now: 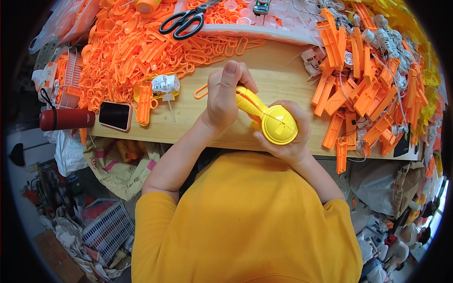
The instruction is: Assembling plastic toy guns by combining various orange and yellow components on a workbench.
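Both hands are on a yellow plastic body (279, 124) with a round domed head and a handle with an orange strip along it. My left hand (227, 90) is closed round the handle end, thumb pointing up. The round head sits in my right hand (298, 129), its fingers wrapped behind and below the dome. The body is held tilted over the table's near edge. Just left of my left hand lies an orange plastic loop (201, 92). Farther left is a half-built unit (166, 84) with a white part, an orange piece and a thin stem.
A big heap of orange plastic parts (127, 52) covers the table (188, 113) at the far left. Black-handled scissors (188, 21) lie by a translucent tray (264, 32). At right are piled orange housings (368, 94). A phone (115, 116) and red flask (67, 119) lie left.
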